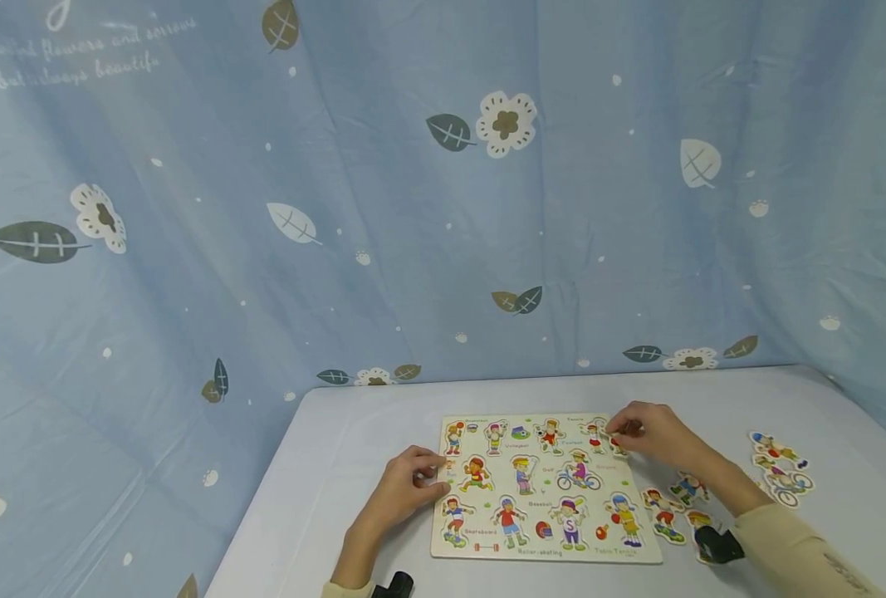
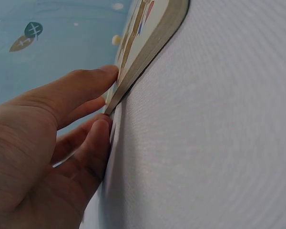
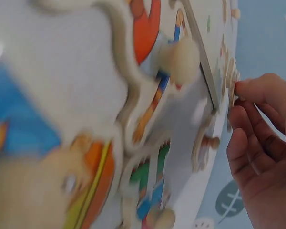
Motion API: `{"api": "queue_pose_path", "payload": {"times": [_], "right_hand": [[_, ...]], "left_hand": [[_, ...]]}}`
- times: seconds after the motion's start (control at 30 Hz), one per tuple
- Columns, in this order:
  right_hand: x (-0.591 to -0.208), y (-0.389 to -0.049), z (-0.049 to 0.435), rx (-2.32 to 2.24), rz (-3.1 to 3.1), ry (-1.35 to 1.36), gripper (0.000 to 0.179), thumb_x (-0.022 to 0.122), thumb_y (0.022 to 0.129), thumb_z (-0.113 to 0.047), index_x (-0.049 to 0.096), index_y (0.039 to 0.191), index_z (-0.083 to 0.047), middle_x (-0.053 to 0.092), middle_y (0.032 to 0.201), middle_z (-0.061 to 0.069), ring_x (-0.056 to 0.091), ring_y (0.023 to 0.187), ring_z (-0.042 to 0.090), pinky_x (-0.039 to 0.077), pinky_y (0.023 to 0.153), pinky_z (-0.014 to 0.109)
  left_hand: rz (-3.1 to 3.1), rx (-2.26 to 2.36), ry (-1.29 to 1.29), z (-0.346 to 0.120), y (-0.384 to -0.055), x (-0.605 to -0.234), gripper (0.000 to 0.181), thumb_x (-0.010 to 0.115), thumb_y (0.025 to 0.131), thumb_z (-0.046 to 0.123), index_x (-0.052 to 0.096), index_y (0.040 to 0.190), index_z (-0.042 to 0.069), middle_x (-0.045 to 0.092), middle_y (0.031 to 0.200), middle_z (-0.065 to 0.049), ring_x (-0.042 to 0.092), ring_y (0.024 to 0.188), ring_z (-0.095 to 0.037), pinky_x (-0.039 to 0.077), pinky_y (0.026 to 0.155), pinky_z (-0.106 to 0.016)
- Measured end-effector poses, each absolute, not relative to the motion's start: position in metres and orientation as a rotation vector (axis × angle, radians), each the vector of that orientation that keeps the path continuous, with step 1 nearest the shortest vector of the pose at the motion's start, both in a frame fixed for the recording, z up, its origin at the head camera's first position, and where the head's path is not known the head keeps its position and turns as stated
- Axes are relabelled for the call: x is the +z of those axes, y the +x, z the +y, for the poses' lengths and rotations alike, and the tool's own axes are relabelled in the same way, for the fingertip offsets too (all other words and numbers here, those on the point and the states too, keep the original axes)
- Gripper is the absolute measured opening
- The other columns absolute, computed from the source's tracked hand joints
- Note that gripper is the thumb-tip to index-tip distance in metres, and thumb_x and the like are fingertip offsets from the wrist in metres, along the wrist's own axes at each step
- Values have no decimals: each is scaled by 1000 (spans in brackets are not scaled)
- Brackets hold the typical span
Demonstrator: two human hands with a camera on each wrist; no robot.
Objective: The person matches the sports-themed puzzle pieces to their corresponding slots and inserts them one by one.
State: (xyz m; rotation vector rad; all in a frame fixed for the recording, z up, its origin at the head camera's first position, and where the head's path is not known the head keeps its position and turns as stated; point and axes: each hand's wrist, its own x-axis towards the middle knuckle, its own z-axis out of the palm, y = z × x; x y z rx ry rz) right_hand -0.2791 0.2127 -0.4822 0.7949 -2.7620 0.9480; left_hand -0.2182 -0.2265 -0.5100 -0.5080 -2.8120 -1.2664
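A cream wooden puzzle board [image 1: 498,490] printed with sports figures and words lies on the white table. My left hand [image 1: 407,483] rests at its left edge. In the left wrist view, the thumb and fingers of that hand [image 2: 52,138] touch the board's edge [image 2: 148,50] with a gap between them. Over the top right corner, my right hand [image 1: 655,432] pinches a small puzzle piece [image 1: 618,447] showing a figure in red. In the right wrist view, the right hand [image 3: 267,138] has its fingertips on this piece [image 3: 232,88], beside the board's surface; most of it is hidden.
Loose puzzle pieces [image 1: 664,517] lie right of the board, some near the right forearm. One piece [image 1: 698,519] is partly covered by a black wrist camera [image 1: 719,545]. More pieces [image 1: 782,477] lie farther right. A blue patterned curtain [image 1: 443,208] hangs behind the table [image 1: 368,432].
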Motion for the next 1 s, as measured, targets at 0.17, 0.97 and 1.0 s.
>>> {"api": "queue_pose_path", "payload": {"times": [0.17, 0.97, 1.0], "right_hand": [[-486, -284, 201, 966, -2813, 780, 13, 73, 83, -3, 75, 94, -10, 65, 84, -3, 52, 69, -1, 48, 59, 20], [-490, -290, 179, 951, -2870, 715, 11, 73, 84, -4, 75, 93, -10, 65, 83, -3, 51, 69, 2, 47, 60, 20], [-489, -290, 179, 950, -2874, 708, 10, 73, 84, -4, 75, 93, -9, 65, 83, -2, 51, 69, 2, 47, 60, 20]], "left_hand": [[-2820, -1276, -510, -226, -219, -510, 39, 79, 82, 25, 71, 116, 7, 62, 112, -5, 58, 90, -13, 52, 73, -20], [-2812, -1268, -512, -226, -219, -509, 39, 79, 82, 24, 71, 116, 6, 62, 112, -4, 58, 89, -12, 53, 73, -20], [-2813, -1265, -511, -227, -218, -510, 39, 79, 82, 24, 71, 116, 6, 62, 111, -4, 58, 89, -12, 53, 73, -20]]}}
